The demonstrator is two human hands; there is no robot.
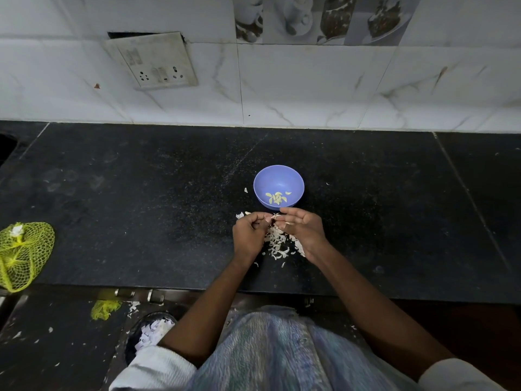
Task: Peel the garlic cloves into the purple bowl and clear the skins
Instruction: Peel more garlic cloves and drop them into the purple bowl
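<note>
Step in hand: peeling, mid-clove. Left hand (pixel 248 232) and right hand (pixel 303 225) meet just in front of the purple bowl (pixel 263 176), above the black tabletop (pixel 141 193). A garlic clove (pixel 275 217) sits between them; left fingers (pixel 260 218) are curled and pinch it. The right thumb and forefinger look pinched on a flap of skin at the same clove, the other fingers loosely spread. The exact grip is partly hidden.

Judgement: the next move calls for stripping the remaining skin, then a short reach forward to drop the bare clove into the bowl. Skin clearing not yet begun.

Containers:
- Purple bowl: a small cluster of peeled cloves (pixel 277 197) on the near side of its floor, pale yellow. Mostly unfilled.
- Yellow mesh bag (pixel 24 249), far left of tabletop: looks nearly empty, white scrap at the top.
- Dark bin (pixel 146 331) on the floor, lower left: pale scraps inside.

Loose skins (pixel 277 244) are heaped under and between the hands; a few stray flakes beside the bowl.
</note>
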